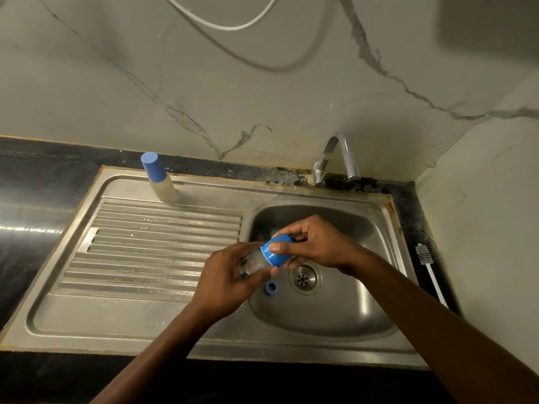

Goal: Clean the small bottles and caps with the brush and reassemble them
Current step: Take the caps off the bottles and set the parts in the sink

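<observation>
Over the sink basin [364, 301], the two hands met on one small bottle [254, 261], which was held off the steel with its long axis running from about 8 o'clock, at its base, to about 2 o'clock, at its neck. The left hand [230, 282] was closed around the clear body from the 8 o'clock side, and the right hand [312, 246] pinched the blue cap [275, 253] on the neck end, thumb on the near face and fingers behind; whether the cap was being turned on or off could not be told. Both hands were equally near, each already on its own end, so the coming twist would likely turn about that slanted axis. Two bottles could be counted: the held one, and a second capped bottle [161, 178] standing on the back rim of the drainboard [151, 252], at about 10 o'clock from the hands and well apart. Blue caps numbered three: one in the right hand, one on the standing bottle, and a small blue ring-shaped piece [270, 288] loose in the basin, just beside the drain [304, 279] at its 9 o'clock. One brush [428, 271] lay on the table at 3 o'clock, untouched.
</observation>
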`<state>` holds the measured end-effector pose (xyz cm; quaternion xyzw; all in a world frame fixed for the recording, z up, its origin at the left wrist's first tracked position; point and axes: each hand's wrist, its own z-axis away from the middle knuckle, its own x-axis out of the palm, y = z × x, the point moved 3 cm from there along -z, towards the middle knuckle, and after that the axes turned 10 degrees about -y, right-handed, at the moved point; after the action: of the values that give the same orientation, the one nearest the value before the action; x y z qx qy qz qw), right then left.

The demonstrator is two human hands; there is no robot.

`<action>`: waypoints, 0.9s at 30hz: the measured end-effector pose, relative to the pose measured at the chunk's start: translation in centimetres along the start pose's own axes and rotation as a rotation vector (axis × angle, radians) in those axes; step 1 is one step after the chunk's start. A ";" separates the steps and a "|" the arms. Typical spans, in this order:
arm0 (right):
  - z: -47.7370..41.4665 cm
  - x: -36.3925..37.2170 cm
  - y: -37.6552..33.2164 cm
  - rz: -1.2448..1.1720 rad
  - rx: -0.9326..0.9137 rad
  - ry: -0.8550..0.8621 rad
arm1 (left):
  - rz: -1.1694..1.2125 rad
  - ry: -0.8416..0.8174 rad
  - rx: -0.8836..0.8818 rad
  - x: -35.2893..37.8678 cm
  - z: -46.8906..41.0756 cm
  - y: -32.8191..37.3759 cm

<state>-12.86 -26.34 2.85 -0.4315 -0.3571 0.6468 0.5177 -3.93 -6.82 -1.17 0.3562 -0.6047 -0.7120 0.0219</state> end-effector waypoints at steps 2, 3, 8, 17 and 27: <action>0.1 -0.5 0.0 0.001 -0.006 -0.037 | 0.055 -0.026 -0.016 0.2 -0.2 0.1; 0.0 -0.7 0.1 0.000 -0.007 -0.055 | 0.081 -0.034 -0.024 0.3 -0.3 0.1; 0.0 -2.3 1.0 0.020 0.004 -0.163 | 0.267 -0.156 -0.043 0.9 -0.7 -0.2; -1.0 -5.9 4.3 -0.172 0.014 -0.289 | 0.349 -0.171 -0.113 2.2 -1.9 -1.6; -7.4 -9.6 15.7 0.032 0.331 0.246 | 0.296 -0.023 -0.240 1.7 -2.4 -4.1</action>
<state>-10.75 -38.85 -12.37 -0.4219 -0.1734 0.6474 0.6106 -2.25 -8.57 -5.61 0.2502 -0.5615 -0.7720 0.1618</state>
